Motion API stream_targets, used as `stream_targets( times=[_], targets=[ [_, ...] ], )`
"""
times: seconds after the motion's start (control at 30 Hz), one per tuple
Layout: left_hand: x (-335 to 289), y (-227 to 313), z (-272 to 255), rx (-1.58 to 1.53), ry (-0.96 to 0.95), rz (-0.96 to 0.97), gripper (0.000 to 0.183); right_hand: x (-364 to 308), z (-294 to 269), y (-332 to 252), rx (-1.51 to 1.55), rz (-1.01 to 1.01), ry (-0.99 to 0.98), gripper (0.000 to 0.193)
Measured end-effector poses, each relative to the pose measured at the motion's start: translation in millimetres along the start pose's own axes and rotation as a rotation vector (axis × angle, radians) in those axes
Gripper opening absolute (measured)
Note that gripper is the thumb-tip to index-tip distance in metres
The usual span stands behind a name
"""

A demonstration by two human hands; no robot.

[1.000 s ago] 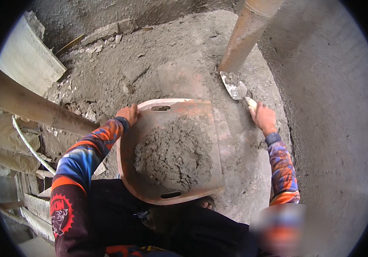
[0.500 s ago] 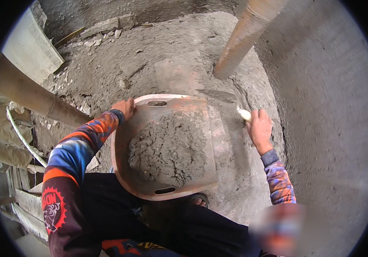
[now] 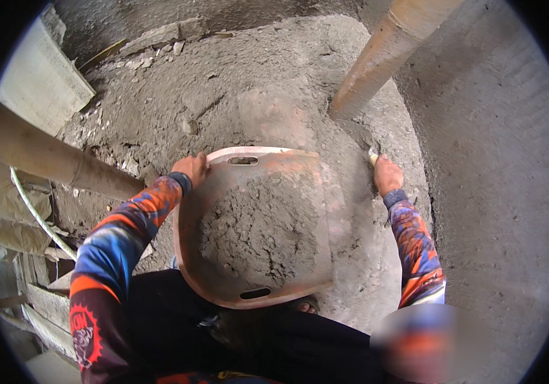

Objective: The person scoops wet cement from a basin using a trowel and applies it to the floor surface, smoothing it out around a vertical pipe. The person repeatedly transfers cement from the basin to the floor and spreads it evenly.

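A worn, reddish pan (image 3: 183,256) with slotted handles lies before me, one side flat and open toward the right. Grey wet mortar (image 3: 255,224) is heaped inside it. My left hand (image 3: 192,170) is closed on the pan's far left rim. To the right of the pan, my right hand (image 3: 389,176) grips the pale handle of a trowel (image 3: 373,156). Its grey blade points away and to the left, low over the mortar-smeared floor; whether it touches is hard to tell.
A bamboo post (image 3: 376,61) stands beyond the trowel, near the plastered right wall (image 3: 492,160). Another bamboo pole (image 3: 63,153) slants in from the left. Rubble (image 3: 140,61) and a pale board (image 3: 44,70) lie at the far left. My sandalled foot (image 3: 307,305) is beside the pan's near edge.
My right hand has moved the trowel forward, and its blade has swung from pointing left to pointing more away from me. My left hand stays on the pan's rim.
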State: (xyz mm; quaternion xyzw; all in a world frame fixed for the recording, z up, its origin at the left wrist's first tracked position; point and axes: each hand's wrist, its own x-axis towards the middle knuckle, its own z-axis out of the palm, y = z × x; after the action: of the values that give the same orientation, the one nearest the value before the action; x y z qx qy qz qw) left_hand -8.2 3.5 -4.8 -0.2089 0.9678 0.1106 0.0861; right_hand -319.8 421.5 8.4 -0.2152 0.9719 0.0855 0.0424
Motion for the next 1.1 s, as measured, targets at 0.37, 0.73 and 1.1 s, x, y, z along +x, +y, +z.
stream_targets(
  times=[0.37,0.73,1.1],
  targets=[
    [-5,-9,0,-0.002,0.001,0.008,0.028,-43,29,-5,0.691,0.176,-0.538,0.022],
    [1,-3,3,0.056,0.01,-0.01,0.031,-79,39,6,0.982,0.15,-0.607,0.015],
    [-12,7,-10,0.056,0.026,-0.009,0.031,-34,27,-6,0.833,0.072,-0.488,0.019]
  ],
)
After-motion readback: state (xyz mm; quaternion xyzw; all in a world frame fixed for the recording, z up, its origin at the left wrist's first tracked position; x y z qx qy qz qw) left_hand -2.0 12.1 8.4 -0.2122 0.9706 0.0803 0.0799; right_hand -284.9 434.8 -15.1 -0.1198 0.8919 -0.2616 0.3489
